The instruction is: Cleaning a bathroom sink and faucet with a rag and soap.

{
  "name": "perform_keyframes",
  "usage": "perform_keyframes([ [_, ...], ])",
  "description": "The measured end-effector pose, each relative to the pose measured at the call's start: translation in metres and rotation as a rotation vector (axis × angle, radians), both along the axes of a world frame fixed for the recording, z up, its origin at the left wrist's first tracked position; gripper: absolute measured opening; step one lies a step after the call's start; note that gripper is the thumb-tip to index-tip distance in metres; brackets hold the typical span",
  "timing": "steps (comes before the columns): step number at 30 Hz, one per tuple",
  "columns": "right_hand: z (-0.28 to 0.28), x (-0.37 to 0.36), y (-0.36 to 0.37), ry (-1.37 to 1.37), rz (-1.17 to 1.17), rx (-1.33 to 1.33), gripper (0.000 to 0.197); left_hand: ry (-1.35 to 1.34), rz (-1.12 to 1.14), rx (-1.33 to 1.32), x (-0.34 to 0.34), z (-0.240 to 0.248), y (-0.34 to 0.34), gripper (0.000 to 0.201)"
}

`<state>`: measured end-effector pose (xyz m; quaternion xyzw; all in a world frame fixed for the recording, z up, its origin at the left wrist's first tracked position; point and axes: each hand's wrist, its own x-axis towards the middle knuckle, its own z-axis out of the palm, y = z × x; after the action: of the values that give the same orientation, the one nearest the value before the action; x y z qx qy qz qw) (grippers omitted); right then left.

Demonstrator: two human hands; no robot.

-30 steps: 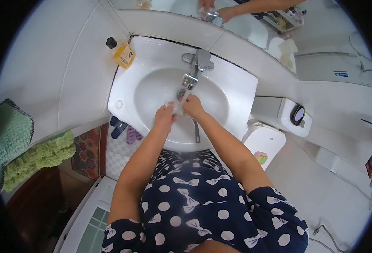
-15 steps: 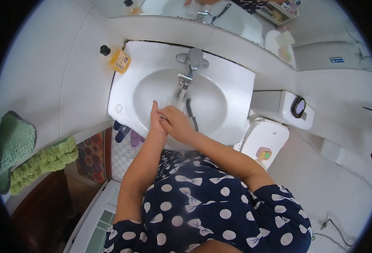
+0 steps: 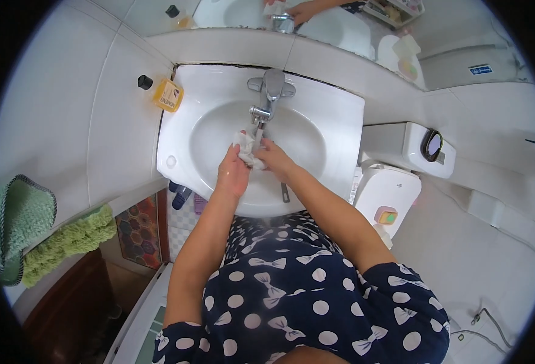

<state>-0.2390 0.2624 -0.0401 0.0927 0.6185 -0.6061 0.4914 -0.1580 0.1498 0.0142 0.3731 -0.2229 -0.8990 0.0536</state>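
Under the faucet [image 3: 271, 91], a stream of water [image 3: 258, 138] falls on a crumpled white cloth [image 3: 247, 151]. My left hand [image 3: 233, 173] grips the cloth from the left with its fingers curled up around it. From the right, my right hand [image 3: 277, 159] pinches the same cloth, partly hiding it. Both hands are over the basin of the white sink [image 3: 219, 200]. A dark grey handle with a hole at its end [image 3: 285, 193] lies in the basin beneath my right wrist; its other part is hidden.
A bottle of yellow liquid with a black cap [image 3: 168, 95] stands at the sink's left back corner. To the right is a toilet [image 3: 388, 191] with a small coloured item [image 3: 387, 215] on its lid. Green towels [image 3: 73, 242] hang at the left. A mirror [image 3: 334, 27] runs behind the sink.
My hands have moved apart and up to the faucet's stream. The white cloth now shows between them. The grey handle shows lower in the basin than before.
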Motion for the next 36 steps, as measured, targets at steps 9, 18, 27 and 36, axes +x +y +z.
perform_keyframes([
  [9, -0.003, -0.014, 0.013, -0.129, -0.060, 0.069, 0.036, -0.264, -0.074, -0.299, 0.020, -0.004, -0.027, 0.041],
  [18, 0.011, -0.023, 0.012, -0.045, -0.269, -0.148, 0.024, -0.245, 0.136, -0.083, 0.044, -0.024, -0.019, 0.039],
  [27, -0.003, 0.014, -0.007, 0.071, 0.083, 0.105, 0.044, -0.144, -0.139, -0.386, 0.020, 0.036, -0.004, 0.043],
  [36, -0.029, 0.021, -0.002, -0.353, -0.171, -0.248, 0.033, -0.050, -0.072, -0.306, 0.025, 0.054, 0.003, 0.042],
])
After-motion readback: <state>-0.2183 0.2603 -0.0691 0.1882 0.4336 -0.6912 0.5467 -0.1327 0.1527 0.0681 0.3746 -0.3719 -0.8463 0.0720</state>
